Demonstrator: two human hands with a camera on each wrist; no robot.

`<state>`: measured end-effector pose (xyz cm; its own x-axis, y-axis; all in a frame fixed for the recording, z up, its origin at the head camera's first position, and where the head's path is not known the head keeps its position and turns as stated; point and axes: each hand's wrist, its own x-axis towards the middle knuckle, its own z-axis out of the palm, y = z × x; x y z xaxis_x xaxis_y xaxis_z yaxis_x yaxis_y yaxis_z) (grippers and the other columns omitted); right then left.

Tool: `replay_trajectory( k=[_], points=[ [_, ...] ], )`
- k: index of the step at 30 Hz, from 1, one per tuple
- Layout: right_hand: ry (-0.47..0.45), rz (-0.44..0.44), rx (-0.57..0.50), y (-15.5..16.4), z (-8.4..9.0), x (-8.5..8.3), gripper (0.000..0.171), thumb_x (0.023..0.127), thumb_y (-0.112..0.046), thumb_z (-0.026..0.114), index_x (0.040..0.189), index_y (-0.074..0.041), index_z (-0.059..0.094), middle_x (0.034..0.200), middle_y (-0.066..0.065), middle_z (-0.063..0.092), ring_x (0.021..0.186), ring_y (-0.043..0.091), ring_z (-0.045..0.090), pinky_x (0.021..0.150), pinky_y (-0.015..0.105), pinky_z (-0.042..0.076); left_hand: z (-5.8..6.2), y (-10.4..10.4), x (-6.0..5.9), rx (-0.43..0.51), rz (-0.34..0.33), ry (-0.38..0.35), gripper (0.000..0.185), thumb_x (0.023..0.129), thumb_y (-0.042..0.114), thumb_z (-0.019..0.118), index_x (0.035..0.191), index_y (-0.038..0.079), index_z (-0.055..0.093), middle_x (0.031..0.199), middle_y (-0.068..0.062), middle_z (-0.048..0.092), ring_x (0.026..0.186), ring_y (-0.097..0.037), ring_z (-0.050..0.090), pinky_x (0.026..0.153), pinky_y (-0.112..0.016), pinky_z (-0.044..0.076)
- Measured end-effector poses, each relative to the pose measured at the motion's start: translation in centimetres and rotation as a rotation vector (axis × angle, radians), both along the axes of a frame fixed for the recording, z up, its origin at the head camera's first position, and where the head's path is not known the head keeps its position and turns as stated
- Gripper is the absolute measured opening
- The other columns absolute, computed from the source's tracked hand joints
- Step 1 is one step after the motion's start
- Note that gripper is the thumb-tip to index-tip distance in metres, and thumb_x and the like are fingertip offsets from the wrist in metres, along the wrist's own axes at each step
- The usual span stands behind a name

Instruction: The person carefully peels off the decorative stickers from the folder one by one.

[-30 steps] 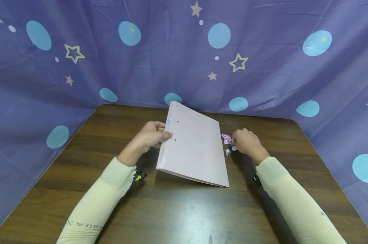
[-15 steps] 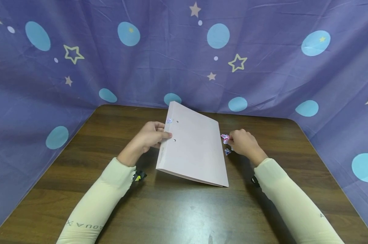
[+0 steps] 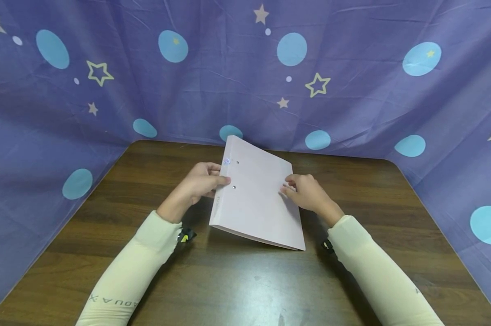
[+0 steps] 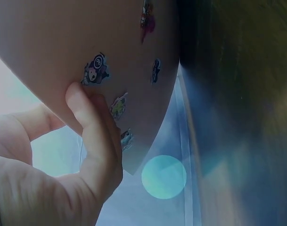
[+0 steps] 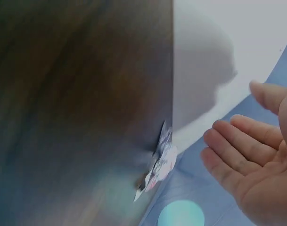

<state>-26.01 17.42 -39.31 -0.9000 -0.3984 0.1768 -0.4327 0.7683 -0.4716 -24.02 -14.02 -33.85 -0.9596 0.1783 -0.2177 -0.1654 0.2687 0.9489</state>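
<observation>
A pale file folder (image 3: pixel 261 199) is held tilted on the table, its spine side raised at the left and its other edge low at the right. My left hand (image 3: pixel 198 182) grips the spine, thumb on the upper cover and fingers behind. Several small cartoon stickers (image 4: pixel 95 70) show on the folder's other side in the left wrist view, beside the fingertips. One shiny sticker (image 3: pixel 227 161) is on the spine. Over the folder's right edge, my right hand (image 3: pixel 308 192) holds nothing, its fingers apart. In the right wrist view, loose stickers (image 5: pixel 163 162) lie at that low edge.
The brown wooden table (image 3: pixel 245 280) extends all around the folder. A purple curtain (image 3: pixel 351 90) with stars and blue dots hangs behind and at both sides. Two metal rivets sit near the folder's spine.
My right hand has moved left from the loose stickers to over the folder's right edge, its fingers spreading and now hiding the stickers in the head view. My left hand and the folder have stayed put.
</observation>
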Motion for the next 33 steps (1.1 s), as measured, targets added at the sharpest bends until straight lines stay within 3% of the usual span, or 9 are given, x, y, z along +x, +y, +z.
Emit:
replay_trajectory(
  k=[7, 11, 16, 22, 27, 33],
  points=[
    [-0.074, 0.074, -0.107, -1.8, 0.7, 0.7, 0.058, 0.098, -0.035, 0.071, 0.138, 0.006, 0.059, 0.129, 0.022, 0.067, 0.122, 0.035, 0.063, 0.105, 0.049, 0.051, 0.1, 0.1, 0.0, 0.037, 0.01, 0.038, 0.049, 0.095, 0.007, 0.07, 0.139, -0.005, 0.052, 0.122, -0.02, 0.065, 0.09, -0.024, 0.071, 0.078, -0.045, 0.063],
    [-0.087, 0.083, -0.117, -2.7, 1.0, 1.1, 0.062, 0.096, -0.041, 0.072, 0.142, 0.0, 0.059, 0.136, 0.018, 0.064, 0.129, 0.03, 0.059, 0.108, 0.048, 0.048, 0.3, 0.1, 0.1, 0.089, 0.044, 0.081, 0.049, 0.093, 0.005, 0.071, 0.138, -0.004, 0.054, 0.12, -0.02, 0.065, 0.085, -0.022, 0.071, 0.072, -0.04, 0.064],
    [-0.079, 0.106, -0.104, -3.7, 1.3, 1.5, 0.063, 0.097, -0.041, 0.072, 0.144, -0.002, 0.057, 0.139, 0.016, 0.063, 0.127, 0.026, 0.06, 0.107, 0.046, 0.049, 0.7, 0.1, 0.3, 0.124, 0.04, 0.142, 0.05, 0.094, 0.009, 0.07, 0.14, -0.002, 0.054, 0.123, -0.02, 0.065, 0.086, -0.021, 0.071, 0.07, -0.038, 0.063],
    [-0.083, 0.08, -0.099, -4.5, 1.9, 1.9, 0.064, 0.097, -0.042, 0.07, 0.146, -0.003, 0.055, 0.141, 0.016, 0.061, 0.128, 0.027, 0.059, 0.108, 0.046, 0.048, 1.0, 0.2, 0.5, 0.194, -0.017, 0.189, 0.053, 0.096, 0.012, 0.068, 0.146, 0.001, 0.051, 0.13, -0.021, 0.06, 0.089, -0.021, 0.07, 0.074, -0.041, 0.064],
    [-0.08, 0.085, -0.129, -4.9, 2.6, 2.4, 0.062, 0.099, -0.041, 0.068, 0.146, -0.003, 0.055, 0.143, 0.015, 0.06, 0.131, 0.028, 0.057, 0.11, 0.046, 0.046, 1.6, 0.7, 1.4, 0.274, -0.111, 0.23, 0.064, 0.094, 0.009, 0.068, 0.153, 0.007, 0.045, 0.135, -0.02, 0.052, 0.094, -0.025, 0.069, 0.076, -0.049, 0.063],
    [-0.089, 0.118, -0.156, -5.1, 3.5, 2.8, 0.064, 0.101, -0.044, 0.064, 0.149, -0.003, 0.051, 0.145, 0.015, 0.058, 0.131, 0.029, 0.057, 0.108, 0.048, 0.049, 2.3, 1.1, 2.5, 0.393, -0.241, 0.16, 0.084, 0.092, 0.005, 0.068, 0.163, 0.026, 0.028, 0.145, -0.017, 0.044, 0.106, -0.029, 0.067, 0.078, -0.057, 0.061]
  ],
)
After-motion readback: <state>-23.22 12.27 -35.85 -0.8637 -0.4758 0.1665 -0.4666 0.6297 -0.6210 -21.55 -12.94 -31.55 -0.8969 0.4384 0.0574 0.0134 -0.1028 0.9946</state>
